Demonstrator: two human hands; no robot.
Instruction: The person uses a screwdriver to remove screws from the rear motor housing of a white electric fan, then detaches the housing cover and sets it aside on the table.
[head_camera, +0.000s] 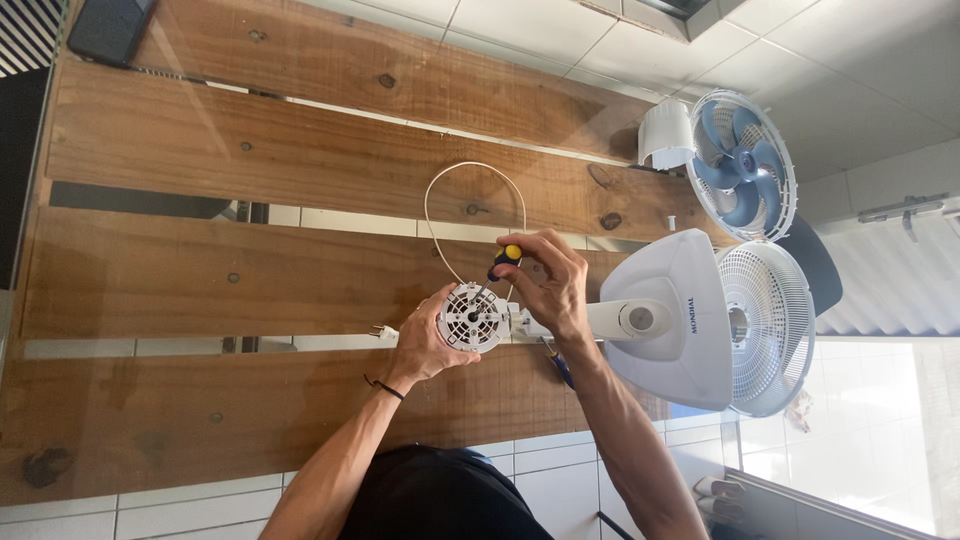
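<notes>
Both hands are set close together at the middle of the wooden bench (250, 150). Left hand (425, 345) is cupped round the round white motor (473, 317), gripping its rim from the near-left side. Just to its right, the right hand (552, 285) is closed on a screwdriver (505, 260) with a yellow and blue handle; its shaft seems to be aimed at the motor, though the tip is hidden. A white fan base (680, 320) lies further right, with grilles (768, 330) beyond.
</notes>
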